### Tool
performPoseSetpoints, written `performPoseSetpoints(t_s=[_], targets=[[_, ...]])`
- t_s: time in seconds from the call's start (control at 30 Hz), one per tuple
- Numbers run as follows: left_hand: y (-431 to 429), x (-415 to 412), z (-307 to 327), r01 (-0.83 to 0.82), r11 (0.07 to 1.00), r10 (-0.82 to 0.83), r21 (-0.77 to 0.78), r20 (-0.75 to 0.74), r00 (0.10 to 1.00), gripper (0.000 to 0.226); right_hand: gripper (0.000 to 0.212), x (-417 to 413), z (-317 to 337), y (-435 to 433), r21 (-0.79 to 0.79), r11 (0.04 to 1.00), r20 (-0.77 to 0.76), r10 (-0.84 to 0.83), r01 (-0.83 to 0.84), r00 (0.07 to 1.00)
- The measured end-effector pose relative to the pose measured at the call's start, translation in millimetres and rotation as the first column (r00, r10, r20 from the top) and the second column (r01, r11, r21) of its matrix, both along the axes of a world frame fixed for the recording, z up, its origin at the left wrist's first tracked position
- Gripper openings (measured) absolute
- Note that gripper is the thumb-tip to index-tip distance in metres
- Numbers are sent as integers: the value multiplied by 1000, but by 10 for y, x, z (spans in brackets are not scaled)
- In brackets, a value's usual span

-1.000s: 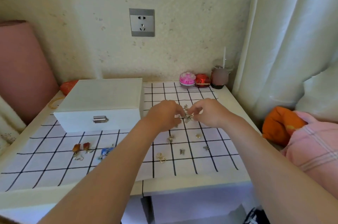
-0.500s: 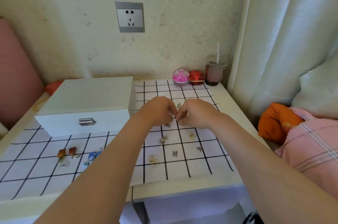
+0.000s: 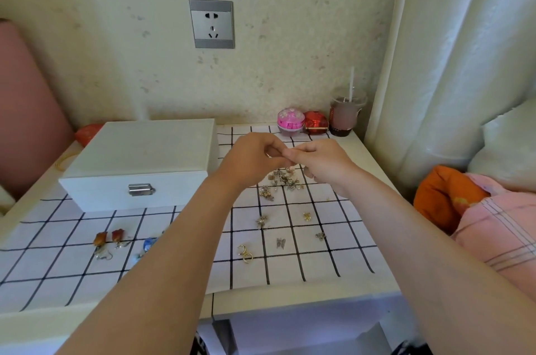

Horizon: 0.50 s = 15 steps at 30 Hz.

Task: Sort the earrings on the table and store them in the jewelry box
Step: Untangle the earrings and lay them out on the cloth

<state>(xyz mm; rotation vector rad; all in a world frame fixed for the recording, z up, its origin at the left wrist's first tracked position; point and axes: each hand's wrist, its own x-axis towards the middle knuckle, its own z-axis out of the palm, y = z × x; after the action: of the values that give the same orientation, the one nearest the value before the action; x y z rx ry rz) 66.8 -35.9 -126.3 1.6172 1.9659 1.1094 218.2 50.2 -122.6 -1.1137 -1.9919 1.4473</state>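
Earrings (image 3: 285, 179) lie heaped far centre on the grid cloth (image 3: 333, 256), right of the closed jewelry box (image 3: 139, 163). Just above, left hand (image 3: 255, 157) and right hand (image 3: 322, 163) pinch what I judge a single earring, hardly visible. I'd pull apart gently, low over the cloth.

Both bare forearms are stretched forward from the near edge of the table (image 3: 290, 301) and are angled inward, so that they converge above its middle, toward the far edge. The left hand (image 3: 251, 161) and the right hand (image 3: 326, 164) are held off the surface, backs up, with fingers curled and tips brought together. Whether anything is pinched between them cannot be made out.
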Motion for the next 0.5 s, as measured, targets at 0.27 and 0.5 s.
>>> performPoseSetpoints(t_s=[0.27,0.5], targets=[[-73,-85,-58,-121,991,115,-57,-99,988,2,5,36,-89,21,406,860,502,71,-308,862],[-93,-71,-81,-88,995,81,-51,-129,988,8,10,26,-157,-76,505,763,646,-24,-404,763]])
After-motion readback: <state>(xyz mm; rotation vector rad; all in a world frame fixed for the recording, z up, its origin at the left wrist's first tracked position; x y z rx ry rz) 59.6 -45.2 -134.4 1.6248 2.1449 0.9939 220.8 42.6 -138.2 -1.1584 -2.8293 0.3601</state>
